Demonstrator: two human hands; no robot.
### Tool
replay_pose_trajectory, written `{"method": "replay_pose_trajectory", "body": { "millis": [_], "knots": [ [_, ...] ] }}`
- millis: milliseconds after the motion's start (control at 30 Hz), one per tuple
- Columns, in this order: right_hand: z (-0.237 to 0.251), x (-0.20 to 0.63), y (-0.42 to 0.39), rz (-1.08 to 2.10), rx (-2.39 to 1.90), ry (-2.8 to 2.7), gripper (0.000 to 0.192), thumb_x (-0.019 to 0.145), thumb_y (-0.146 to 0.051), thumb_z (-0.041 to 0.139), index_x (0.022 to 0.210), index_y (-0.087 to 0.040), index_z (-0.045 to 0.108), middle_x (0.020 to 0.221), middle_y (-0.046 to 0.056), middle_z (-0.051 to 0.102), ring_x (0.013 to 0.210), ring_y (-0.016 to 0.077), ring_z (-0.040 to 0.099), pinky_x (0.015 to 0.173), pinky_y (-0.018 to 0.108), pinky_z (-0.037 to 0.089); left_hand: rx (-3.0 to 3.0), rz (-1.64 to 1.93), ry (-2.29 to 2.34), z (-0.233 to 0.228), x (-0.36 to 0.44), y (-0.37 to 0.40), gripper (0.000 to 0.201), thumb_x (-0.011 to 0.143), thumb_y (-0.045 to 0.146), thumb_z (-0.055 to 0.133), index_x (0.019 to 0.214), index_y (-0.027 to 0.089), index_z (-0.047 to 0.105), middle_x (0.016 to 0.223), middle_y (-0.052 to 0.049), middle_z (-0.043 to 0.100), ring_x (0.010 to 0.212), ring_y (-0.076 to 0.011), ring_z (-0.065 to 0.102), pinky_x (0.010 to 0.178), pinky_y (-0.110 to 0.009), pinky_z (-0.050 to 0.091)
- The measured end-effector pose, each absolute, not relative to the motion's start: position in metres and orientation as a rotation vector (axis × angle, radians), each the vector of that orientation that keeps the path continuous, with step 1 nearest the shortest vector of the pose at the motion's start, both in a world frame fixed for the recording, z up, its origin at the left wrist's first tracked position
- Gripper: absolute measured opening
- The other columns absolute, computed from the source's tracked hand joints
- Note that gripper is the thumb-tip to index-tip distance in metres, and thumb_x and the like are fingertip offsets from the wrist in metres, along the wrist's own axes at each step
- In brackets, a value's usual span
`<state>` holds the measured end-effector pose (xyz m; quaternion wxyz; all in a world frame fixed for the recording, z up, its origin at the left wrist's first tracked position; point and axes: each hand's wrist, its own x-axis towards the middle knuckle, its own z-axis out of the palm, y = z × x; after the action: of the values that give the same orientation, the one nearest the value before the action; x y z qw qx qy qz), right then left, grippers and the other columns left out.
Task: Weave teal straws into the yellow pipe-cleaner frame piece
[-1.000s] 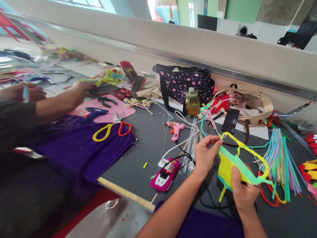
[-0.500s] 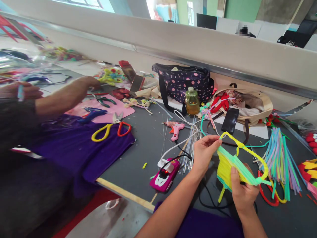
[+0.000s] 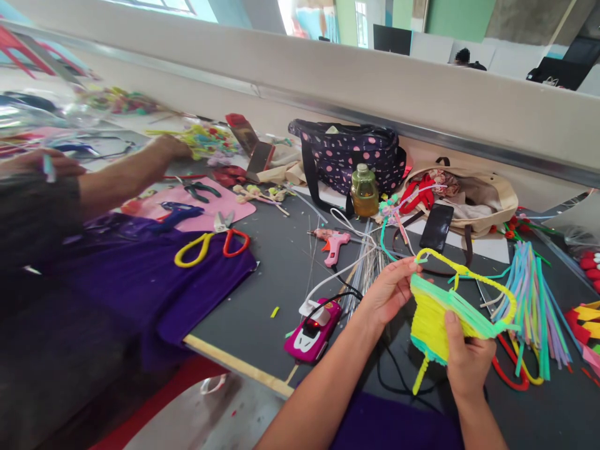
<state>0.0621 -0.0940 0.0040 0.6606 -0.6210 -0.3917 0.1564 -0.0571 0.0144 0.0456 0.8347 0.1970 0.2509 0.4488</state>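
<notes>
Fingers (image 3: 407, 270) of the left hand (image 3: 387, 290) pinch a yellow and mint pipe-cleaner woven basket (image 3: 438, 319), gripped below by the right hand (image 3: 466, 359); body woven, handle looped, stray ends left untrimmed.

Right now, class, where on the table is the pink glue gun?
In the head view, the pink glue gun lies mid-table on the dark surface, in front of the polka-dot bag, left of the oil bottle and beyond the pink toy car.
</notes>
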Motion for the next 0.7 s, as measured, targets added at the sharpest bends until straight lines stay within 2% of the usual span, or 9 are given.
{"method": "replay_pose_trajectory", "body": {
  "millis": [167, 333, 567, 700],
  "knots": [
    [0.005, 0.062, -0.091, 0.585, -1.338, -0.721, 0.028, 0.074, -0.034, 0.072, 0.087, -0.01, 0.073, 0.088, 0.012, 0.073, 0.075, 0.0258, 0.07, 0.07, 0.037, 0.058, 0.438, 0.86, 0.458, 0.043, -0.06, 0.017, 0.024, 0.062, 0.022, 0.081, 0.079, 0.014, 0.065, 0.072, 0.0, 0.062, 0.061, -0.0093, 0.057, 0.071, -0.025, 0.048],
    [-0.001, 0.065, -0.088, 0.635, -1.324, -0.65, 0.031, 0.072, -0.035, 0.073, 0.089, -0.01, 0.073, 0.09, 0.013, 0.073, 0.077, 0.0261, 0.07, 0.069, 0.037, 0.058, 0.455, 0.808, 0.409, 0.04, -0.063, 0.017, 0.027, 0.063, 0.027, 0.082, 0.08, 0.014, 0.066, 0.074, -0.001, 0.061, 0.066, -0.0094, 0.057, 0.068, -0.023, 0.045],
    [0.013, 0.062, -0.086, 0.761, -1.292, -0.569, 0.032, 0.069, -0.039, 0.074, 0.083, -0.011, 0.072, 0.076, 0.01, 0.073, 0.064, 0.0236, 0.069, 0.058, 0.033, 0.057, 0.401, 0.76, 0.363, 0.041, -0.067, 0.017, 0.024, 0.065, 0.023, 0.08, 0.082, 0.014, 0.066, 0.083, -0.004, 0.062, 0.074, -0.0125, 0.058, 0.071, -0.024, 0.045],
    [0.019, 0.063, -0.084, 0.878, -1.282, -0.483, 0.033, 0.068, -0.041, 0.075, 0.083, -0.012, 0.072, 0.077, 0.01, 0.073, 0.063, 0.0248, 0.069, 0.057, 0.034, 0.056, 0.379, 0.738, 0.316, 0.042, -0.068, 0.018, 0.023, 0.066, 0.02, 0.078, 0.083, 0.014, 0.064, 0.084, -0.003, 0.058, 0.077, -0.0125, 0.057, 0.072, -0.023, 0.045]
  ]
}}
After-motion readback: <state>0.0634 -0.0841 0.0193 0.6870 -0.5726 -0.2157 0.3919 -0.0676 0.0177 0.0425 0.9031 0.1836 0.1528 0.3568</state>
